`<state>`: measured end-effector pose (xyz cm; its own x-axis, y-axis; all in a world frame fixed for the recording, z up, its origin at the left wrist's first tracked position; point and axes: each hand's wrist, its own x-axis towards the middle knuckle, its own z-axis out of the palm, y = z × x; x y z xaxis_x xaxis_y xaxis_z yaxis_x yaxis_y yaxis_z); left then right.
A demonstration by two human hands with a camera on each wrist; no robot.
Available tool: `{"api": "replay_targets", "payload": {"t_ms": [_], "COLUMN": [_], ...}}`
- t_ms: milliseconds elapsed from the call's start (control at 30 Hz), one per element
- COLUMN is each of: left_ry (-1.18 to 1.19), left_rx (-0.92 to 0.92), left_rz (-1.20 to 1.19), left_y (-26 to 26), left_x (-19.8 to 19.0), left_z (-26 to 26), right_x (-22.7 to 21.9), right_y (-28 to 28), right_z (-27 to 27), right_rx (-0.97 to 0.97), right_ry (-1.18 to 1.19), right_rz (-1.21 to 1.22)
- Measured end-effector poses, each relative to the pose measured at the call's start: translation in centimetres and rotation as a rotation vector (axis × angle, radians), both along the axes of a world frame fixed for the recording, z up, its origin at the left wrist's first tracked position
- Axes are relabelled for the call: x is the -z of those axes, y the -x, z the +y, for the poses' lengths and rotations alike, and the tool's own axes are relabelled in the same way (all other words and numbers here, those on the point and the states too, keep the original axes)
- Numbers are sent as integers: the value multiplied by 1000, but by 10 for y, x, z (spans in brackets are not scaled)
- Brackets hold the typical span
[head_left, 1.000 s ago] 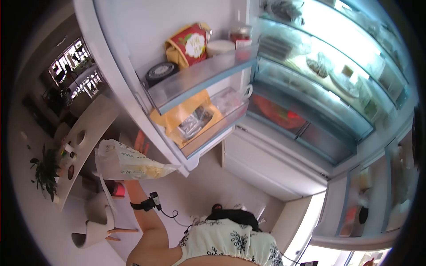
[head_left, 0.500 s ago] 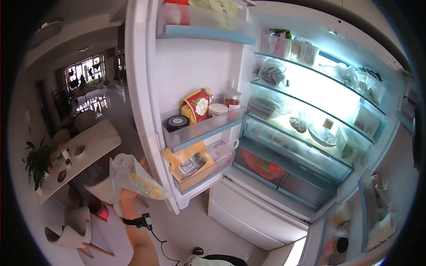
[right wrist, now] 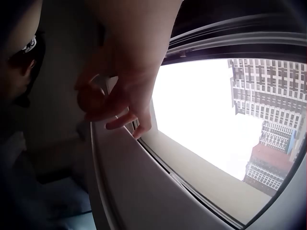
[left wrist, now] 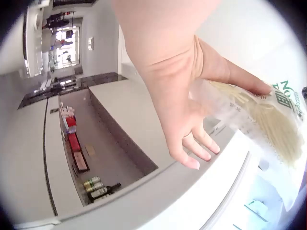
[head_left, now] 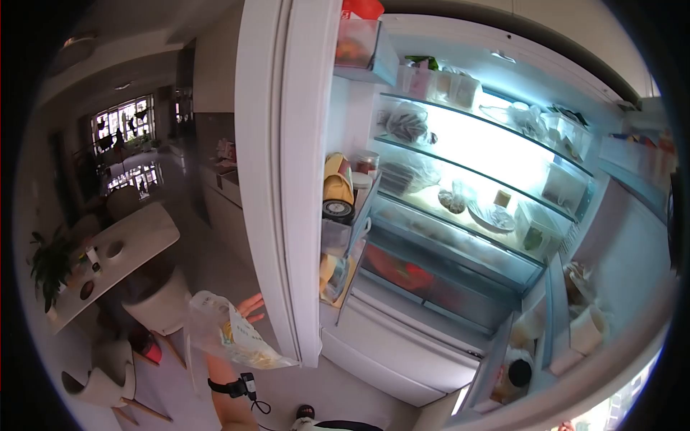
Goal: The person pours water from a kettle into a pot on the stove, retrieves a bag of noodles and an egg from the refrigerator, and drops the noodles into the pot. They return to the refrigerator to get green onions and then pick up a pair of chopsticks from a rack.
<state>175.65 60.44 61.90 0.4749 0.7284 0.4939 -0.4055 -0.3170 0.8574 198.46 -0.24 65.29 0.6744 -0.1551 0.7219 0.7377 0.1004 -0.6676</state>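
1. Head view had the noodle-looking bag (head_left: 241, 337) just beside the fridge door (head_left: 277, 179), long axis slanting, tapered end pointing down-right.
2. Left hand (left wrist: 177, 115) clamped it under the thumb, probably sparing the other fingers.
3. Right hand (right wrist: 129, 96) seemingly pinched something round (right wrist: 91, 98), too dark to name, near a white panel (right wrist: 139, 182).

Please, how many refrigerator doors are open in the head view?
2: the left door, near the left hand and its bag, and the right door, at the picture's right side.
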Motion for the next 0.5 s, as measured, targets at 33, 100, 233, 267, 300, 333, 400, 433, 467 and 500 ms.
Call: {"api": "replay_targets", "payload": {"t_ms": [33, 100, 233, 267, 300, 333, 400, 433, 467, 500], "left_ry": [-18, -41, -89, -96, -102, -111, -99, -96, -76, -57], "left_rx": [73, 210, 486, 551, 613, 665, 748, 785, 825, 863], "left_rz": [22, 61, 138, 149, 156, 164, 173, 180, 186, 193], "left_y": [-6, -24, -65, -77, -89, -101, -122, -134, -144, -154], "left_x": [-4, -8, -13, -11, -11, -8, -5, -3, -1, 1], "left_z": [-5, -18, -43, -51, -57, -61, -65, -65, -62, -59], "right_x": [5, 23, 58, 67, 75, 77, 73, 68, 55, 48], "right_y": [2, 1, -4, -5, -7, -7, -7, -9, -8, -10], "right_z": [-7, -24, -34, -29, -22, -6, 32, 51, 76, 91], "right_rx": [-39, -137, -359, -403, -432, -450, -484, -466, -448, -452], "right_ry": [-2, -5, -29, -40, -61, -94, -161, -190, -218, -241], "right_rz": [-18, -45, -87, -86, -94, -80, -54, -70, -86, -72]}}
